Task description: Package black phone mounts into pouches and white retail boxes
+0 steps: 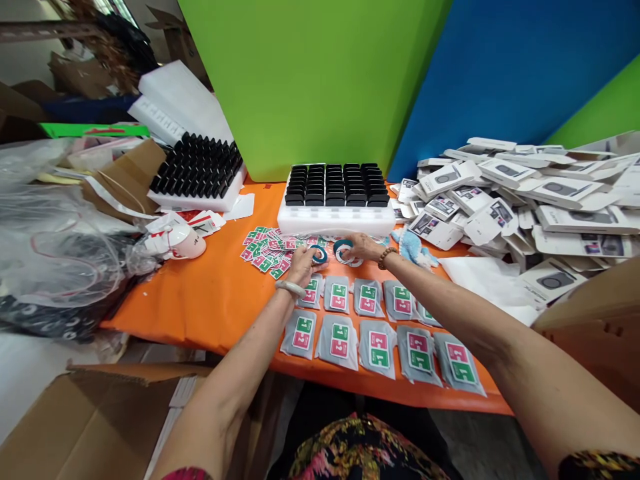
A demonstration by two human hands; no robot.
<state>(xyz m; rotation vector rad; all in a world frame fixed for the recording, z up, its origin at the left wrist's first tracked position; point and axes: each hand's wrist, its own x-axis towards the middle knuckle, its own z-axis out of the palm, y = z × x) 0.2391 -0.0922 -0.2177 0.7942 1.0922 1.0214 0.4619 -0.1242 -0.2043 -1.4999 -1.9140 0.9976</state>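
My left hand (301,265), with a pale bangle on the wrist, is closed on a teal ring (319,254). Close beside it, my right hand (365,247) grips a teal-and-white ring (343,251); beads circle that wrist. Both rings are held just in front of a white foam tray (336,220) filled with rows of black pieces. Below my hands lie two rows of grey packets (337,341), each bearing a green-and-pink card marked 1 and 2. Left of my left hand, a loose pile of similar green-and-pink cards (270,250) is spread out.
An orange cloth (195,287) covers the table. Many white printed boxes (500,220) are heaped at the right. Another foam tray (200,170) of black pieces stands at the left, near clear plastic bags (75,240). A light-blue cloth (413,248) lies right of my right hand.
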